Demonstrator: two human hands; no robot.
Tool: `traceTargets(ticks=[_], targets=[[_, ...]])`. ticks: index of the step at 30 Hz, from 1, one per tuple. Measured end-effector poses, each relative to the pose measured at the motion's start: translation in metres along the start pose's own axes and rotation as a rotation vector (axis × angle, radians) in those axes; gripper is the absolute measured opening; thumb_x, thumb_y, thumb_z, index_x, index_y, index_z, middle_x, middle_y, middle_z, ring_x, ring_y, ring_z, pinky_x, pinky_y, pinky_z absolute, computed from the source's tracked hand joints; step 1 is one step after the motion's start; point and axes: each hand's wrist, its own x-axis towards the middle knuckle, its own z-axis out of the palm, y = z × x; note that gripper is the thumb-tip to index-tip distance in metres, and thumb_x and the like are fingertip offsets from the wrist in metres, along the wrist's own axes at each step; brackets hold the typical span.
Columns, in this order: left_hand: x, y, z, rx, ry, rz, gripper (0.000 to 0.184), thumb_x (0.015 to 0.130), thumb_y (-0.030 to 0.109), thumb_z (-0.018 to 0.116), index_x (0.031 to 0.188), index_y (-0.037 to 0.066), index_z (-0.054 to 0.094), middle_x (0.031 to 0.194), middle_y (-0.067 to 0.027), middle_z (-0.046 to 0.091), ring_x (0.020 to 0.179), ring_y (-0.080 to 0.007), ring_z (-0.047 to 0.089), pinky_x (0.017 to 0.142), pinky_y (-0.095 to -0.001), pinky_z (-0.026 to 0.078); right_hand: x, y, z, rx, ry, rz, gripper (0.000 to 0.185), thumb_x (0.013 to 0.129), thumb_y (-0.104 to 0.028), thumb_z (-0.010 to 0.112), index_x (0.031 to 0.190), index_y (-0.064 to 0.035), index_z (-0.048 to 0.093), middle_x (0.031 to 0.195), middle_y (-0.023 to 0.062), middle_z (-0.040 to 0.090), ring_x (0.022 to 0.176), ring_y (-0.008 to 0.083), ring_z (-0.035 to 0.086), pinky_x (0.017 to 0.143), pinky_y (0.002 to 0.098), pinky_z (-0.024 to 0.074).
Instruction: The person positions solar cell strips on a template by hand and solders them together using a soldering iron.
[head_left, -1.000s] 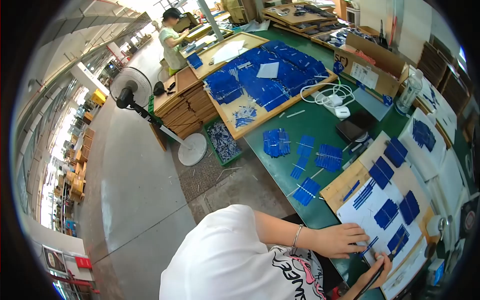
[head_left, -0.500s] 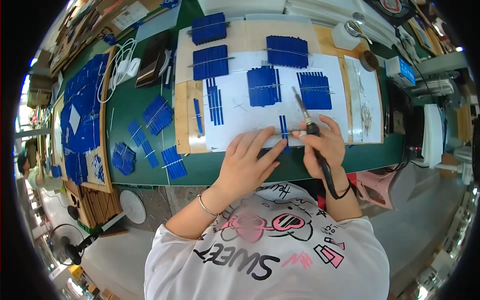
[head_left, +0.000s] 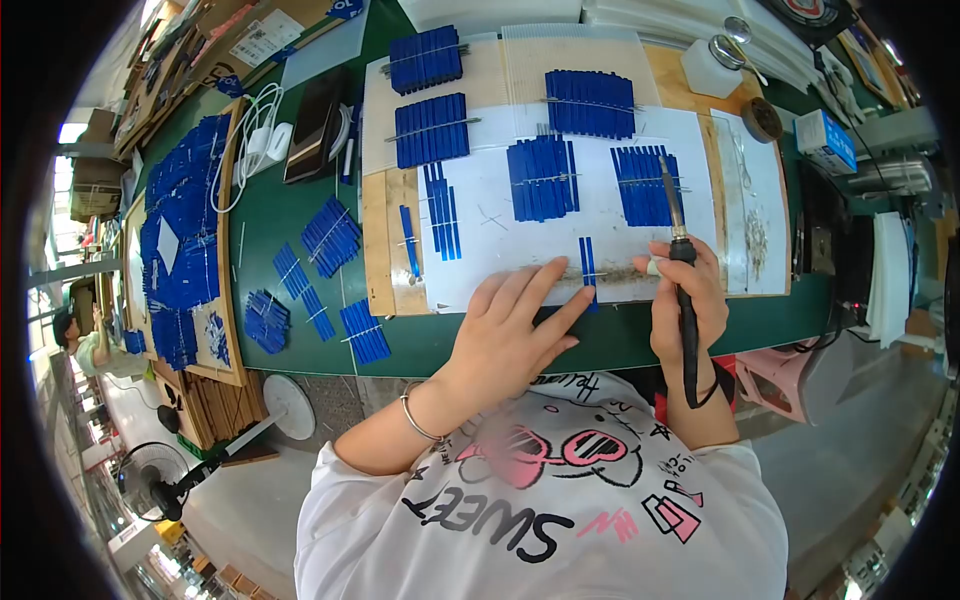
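- We have the two narrow blue strips (head_left: 586,258) near the front edge of the white sheet (head_left: 480,272), which lies on a wooden board (head_left: 379,288) on the green counter (head_left: 430,350). A thin pale line, wire-like, crosses them.
- We judge these strips to be light, thin, stiff and probably brittle, with smooth faces that could slide on the paper. We would take them by their long edges or press them lightly near an end, without bending them.
- Our left hand (head_left: 512,325) lies palm down with its fingers spread, gripping nothing; one fingertip seems to rest at the lower end of the strips.
- Our right hand (head_left: 690,300) is closed around the black handle of a soldering iron (head_left: 689,345). We take the tool to be light and rigid, with a cord that may drag; the handle is the place to hold it, well clear of the metal shaft. Something pale shows at a fingertip, too small to tell.
- Compared with half a second ago, our right hand has drawn farther from the strips, and the iron's tip, then left of the right-hand blue bundle (head_left: 637,200), now appears over it. Our left hand has kept its place by the strips.
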Motion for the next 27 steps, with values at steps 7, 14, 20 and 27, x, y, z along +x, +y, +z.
traceTargets(ticks=[7, 14, 20, 27], targets=[[0.036, -0.033, -0.029, -0.186, 0.098, -0.06, 0.06, 0.072, 0.021, 0.08, 0.126, 0.006, 0.059, 0.125, -0.0146, 0.057, 0.113, -0.0352, 0.054, 0.094, -0.0454, 0.044, 0.0, 0.001, 0.002, 0.014, -0.001, 0.037, 0.018, 0.088, 0.004, 0.05, 0.101, -0.0008, 0.062, 0.086, 0.0187, 0.073, 0.097, 0.0301, 0.067, 0.098, 0.0458, 0.0441], [0.075, -0.072, -0.027, -0.088, 0.124, -0.169, 0.067, 0.064, 0.024, 0.087, 0.123, 0.008, 0.062, 0.123, -0.012, 0.055, 0.115, -0.0335, 0.049, 0.096, -0.0445, 0.042, -0.001, 0.005, 0.0, -0.029, 0.0, 0.013, 0.023, 0.085, 0.006, 0.049, 0.103, 0.0005, 0.062, 0.092, 0.0209, 0.071, 0.096, 0.0318, 0.066, 0.092, 0.0429, 0.0479], [0.079, -0.075, -0.026, -0.11, 0.033, -0.231, 0.072, 0.061, 0.025, 0.089, 0.125, 0.008, 0.061, 0.127, -0.0118, 0.052, 0.12, -0.0334, 0.046, 0.101, -0.0439, 0.039, -0.003, 0.005, 0.002, 0.008, -0.012, 0.058, 0.025, 0.083, 0.007, 0.049, 0.104, 0.0003, 0.062, 0.094, 0.0208, 0.07, 0.094, 0.0319, 0.067, 0.086, 0.0409, 0.0506], [0.08, -0.073, -0.025, -0.191, 0.094, -0.194, 0.075, 0.06, 0.018, 0.089, 0.126, 0.006, 0.056, 0.127, -0.0127, 0.051, 0.121, -0.035, 0.045, 0.103, -0.0434, 0.037, -0.002, 0.006, 0.003, -0.038, 0.003, 0.005, 0.026, 0.084, 0.009, 0.049, 0.104, 0.0003, 0.063, 0.099, 0.0203, 0.068, 0.09, 0.0309, 0.069, 0.085, 0.0397, 0.0516]])
